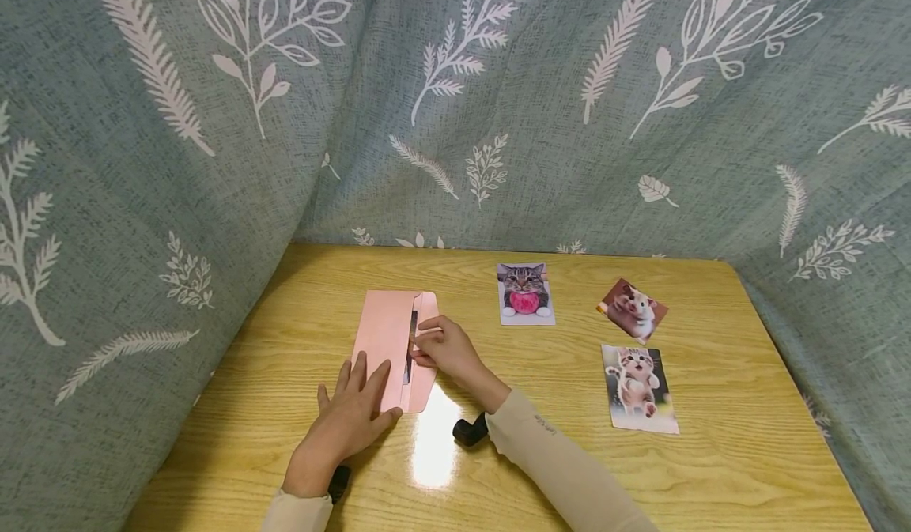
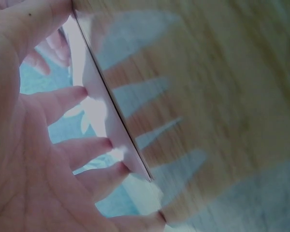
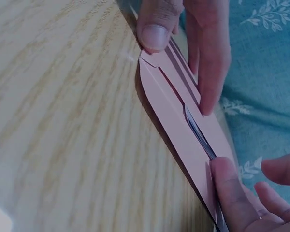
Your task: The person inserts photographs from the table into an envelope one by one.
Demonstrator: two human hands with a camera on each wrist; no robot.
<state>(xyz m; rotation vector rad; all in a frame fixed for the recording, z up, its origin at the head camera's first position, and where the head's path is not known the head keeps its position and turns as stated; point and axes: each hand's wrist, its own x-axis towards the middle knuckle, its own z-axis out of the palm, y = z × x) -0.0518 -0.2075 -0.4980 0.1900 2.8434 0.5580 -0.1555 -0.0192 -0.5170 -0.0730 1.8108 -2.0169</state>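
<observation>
A pink envelope (image 1: 384, 318) lies on the table with its unfolded flap towards the right. A dark-edged photo card (image 1: 413, 323) shows as a narrow strip in its opening; most of it is hidden inside. My left hand (image 1: 347, 415) rests on the envelope's lower left part, fingers spread. At the opening, my right hand (image 1: 455, 356) reaches in from the right. In the right wrist view, one right fingertip (image 3: 224, 168) touches the card's edge (image 3: 198, 128), while the other fingers stand apart from it. The left wrist view shows left fingertips along the envelope's edge (image 2: 113, 123).
A cat photo with a pink ball (image 1: 526, 295) lies at the back centre. To the right are a tilted hamster photo (image 1: 633, 311) and a kitten photo (image 1: 640, 390). Patterned grey-green cloth (image 1: 441, 160) hangs behind and beside the wooden table (image 1: 512, 374).
</observation>
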